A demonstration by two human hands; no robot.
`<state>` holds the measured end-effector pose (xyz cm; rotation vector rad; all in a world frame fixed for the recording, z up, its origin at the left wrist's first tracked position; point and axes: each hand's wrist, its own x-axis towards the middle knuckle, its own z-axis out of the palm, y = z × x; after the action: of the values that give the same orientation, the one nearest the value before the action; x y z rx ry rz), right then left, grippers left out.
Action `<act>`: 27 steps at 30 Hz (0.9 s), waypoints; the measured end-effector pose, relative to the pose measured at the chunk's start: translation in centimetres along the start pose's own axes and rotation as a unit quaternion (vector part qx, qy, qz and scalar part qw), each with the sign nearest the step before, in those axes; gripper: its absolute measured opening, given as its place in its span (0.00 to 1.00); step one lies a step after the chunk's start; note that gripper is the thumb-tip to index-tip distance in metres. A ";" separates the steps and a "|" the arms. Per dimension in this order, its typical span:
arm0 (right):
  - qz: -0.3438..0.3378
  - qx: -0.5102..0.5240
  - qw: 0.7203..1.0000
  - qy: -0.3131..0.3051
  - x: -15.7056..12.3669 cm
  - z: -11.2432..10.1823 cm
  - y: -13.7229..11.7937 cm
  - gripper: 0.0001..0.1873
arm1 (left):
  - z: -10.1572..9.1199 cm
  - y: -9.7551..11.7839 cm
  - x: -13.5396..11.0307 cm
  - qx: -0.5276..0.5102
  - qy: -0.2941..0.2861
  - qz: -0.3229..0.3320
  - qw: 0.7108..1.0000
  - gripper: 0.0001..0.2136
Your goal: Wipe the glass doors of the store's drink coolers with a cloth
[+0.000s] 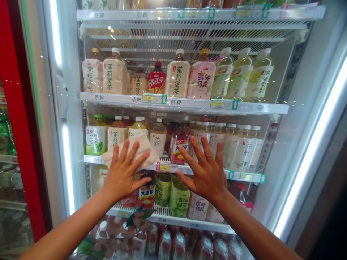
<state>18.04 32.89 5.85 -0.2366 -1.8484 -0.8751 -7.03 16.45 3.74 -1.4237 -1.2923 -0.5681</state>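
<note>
Two bare forearms reach in from the lower corners toward the glass (pixel 173 117) of a lit drinks fridge. The left hand (pixel 123 175) is open, fingers fanned apart, laid over a pale cloth (pixel 148 150); it covers the cloth without closing around it. The cloth is spread against the glass, left of the middle, sticking out past the fingertips on both sides. The right hand (pixel 207 168) is also wide open with fingers spread, palm toward the glass, and holds nothing; whether it touches the glass, I cannot tell. The hands are apart, at about the same height. Low on the glass, beneath the left hand, is a blurred shape of leaves (pixel 137 220).

Behind the glass, bottles stand in rows on white shelves. Between the hands, a price tag (pixel 164 168) reads 3.00, with a red bottle (pixel 180 141) just above it. A green-capped bottle (pixel 97 139) stands at the left end of that row. One shelf up, a pink-labelled bottle (pixel 202 81) stands among pale ones. Bright light strips (pixel 69 169) run up both sides, and a red frame (pixel 21 119) stands at far left.
</note>
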 end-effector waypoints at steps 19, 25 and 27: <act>0.143 0.262 0.953 0.041 -1.6 1.2 -12.3 0.42 | 1.5 7.0 -0.8 -0.200 0.054 -0.019 0.978 0.37; 0.109 0.148 0.981 -0.057 -1.1 2.3 -11.8 0.46 | -0.3 4.3 -1.3 -0.209 0.123 -0.115 0.963 0.33; 0.125 0.110 0.984 -0.061 -2.2 1.8 -9.8 0.44 | -0.7 4.1 -1.6 -0.188 0.093 -0.106 0.972 0.33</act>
<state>12.54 27.52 -0.88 -0.3797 -1.9598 -0.4884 -3.54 15.91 1.01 -1.4997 -1.2353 -1.1123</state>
